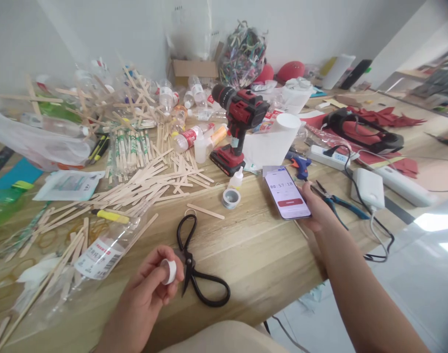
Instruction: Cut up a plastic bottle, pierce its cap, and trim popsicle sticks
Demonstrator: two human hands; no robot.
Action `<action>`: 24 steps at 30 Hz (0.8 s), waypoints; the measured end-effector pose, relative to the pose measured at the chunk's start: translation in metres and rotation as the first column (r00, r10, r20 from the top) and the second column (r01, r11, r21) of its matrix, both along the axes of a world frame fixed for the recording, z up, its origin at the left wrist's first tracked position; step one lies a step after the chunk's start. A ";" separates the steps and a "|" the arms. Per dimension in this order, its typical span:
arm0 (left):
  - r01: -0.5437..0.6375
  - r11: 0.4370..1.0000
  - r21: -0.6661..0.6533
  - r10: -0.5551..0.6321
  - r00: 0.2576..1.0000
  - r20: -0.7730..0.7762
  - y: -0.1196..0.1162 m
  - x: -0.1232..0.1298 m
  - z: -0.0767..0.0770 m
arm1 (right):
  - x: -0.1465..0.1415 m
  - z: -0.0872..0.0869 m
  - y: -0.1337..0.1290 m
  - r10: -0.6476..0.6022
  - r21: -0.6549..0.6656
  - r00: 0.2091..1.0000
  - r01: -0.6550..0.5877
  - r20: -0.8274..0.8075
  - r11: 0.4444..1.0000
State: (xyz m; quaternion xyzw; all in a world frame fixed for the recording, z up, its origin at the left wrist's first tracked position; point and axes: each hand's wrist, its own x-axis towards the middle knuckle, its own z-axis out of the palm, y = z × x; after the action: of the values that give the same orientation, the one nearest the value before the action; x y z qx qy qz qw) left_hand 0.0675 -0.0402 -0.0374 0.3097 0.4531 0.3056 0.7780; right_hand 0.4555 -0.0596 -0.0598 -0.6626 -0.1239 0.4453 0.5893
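Observation:
Between the thumb and fingers of my left hand [147,282] is a small white bottle cap [170,272]. Just right of that hand, black-handled scissors [189,262] lie spread on the wooden table [253,264]. My right hand [315,208] is closed around the lower right edge of a smartphone [287,192], whose lit screen shows a running timer. Part of the right fingers is hidden behind the phone. A roll of grey tape [231,198], a small glue bottle [236,178] and a single wooden stick [205,211] lie between the two hands.
A red cordless drill [238,122] stands behind the tape. Wooden sticks [136,189] and plastic bottles [101,255] crowd the left side. Pliers [337,200], a blue glue gun [300,164] and a power strip [329,156] with cables lie at the right, near the table's edge.

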 end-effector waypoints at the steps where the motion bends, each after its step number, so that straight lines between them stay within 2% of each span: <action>1: -0.001 1.000 0.000 0.001 1.000 0.000 0.000 0.000 0.000 | 0.000 -0.001 0.000 0.012 -0.006 1.000 -0.012 0.019 1.000; 7: 0.000 1.000 -0.012 0.000 1.000 -0.006 0.003 0.002 0.003 | -0.001 -0.004 0.005 0.077 -0.107 0.987 -0.062 0.142 0.992; 11: 0.004 1.000 0.002 -0.004 1.000 -0.002 0.003 0.004 0.008 | -0.005 -0.001 0.013 0.066 -0.113 0.939 -0.029 0.338 0.993; 13: 0.017 1.000 0.014 -0.017 1.000 -0.009 0.002 0.004 0.010 | -0.007 0.006 0.013 0.049 -0.098 0.875 -0.001 0.483 0.995; 16: 0.037 0.999 0.028 -0.036 0.998 -0.045 0.000 0.004 0.012 | -0.019 0.023 0.004 0.071 -0.111 0.717 0.008 0.694 0.994; 19: 0.054 0.998 0.017 -0.052 0.995 -0.087 -0.001 0.005 0.010 | -0.056 0.038 -0.013 0.212 -0.177 0.573 -0.117 0.792 0.977; 21: 0.043 0.999 0.006 -0.043 0.995 -0.088 -0.001 0.006 0.008 | -0.095 0.040 -0.024 0.376 -0.251 0.506 -0.300 0.776 0.920; 22: 0.028 1.000 0.006 -0.028 0.996 -0.082 0.000 0.006 0.007 | -0.118 0.038 -0.027 0.480 -0.298 0.450 -0.417 0.753 0.859; 23: 0.012 1.000 0.008 -0.012 0.997 -0.074 0.000 0.007 0.006 | -0.140 0.035 -0.030 0.618 -0.382 0.286 -0.578 0.733 0.721; 24: -0.004 1.000 0.012 0.004 0.998 -0.065 0.001 0.007 0.006 | -0.161 0.031 -0.031 0.680 -0.454 0.108 -0.667 0.726 0.591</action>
State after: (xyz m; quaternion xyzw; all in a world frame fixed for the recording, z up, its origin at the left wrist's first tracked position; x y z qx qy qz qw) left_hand 0.0746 -0.0391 -0.0317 0.3231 0.4771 0.2996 0.7604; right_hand 0.2943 -0.0904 -0.0291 -0.6598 -0.6785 0.2733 0.1722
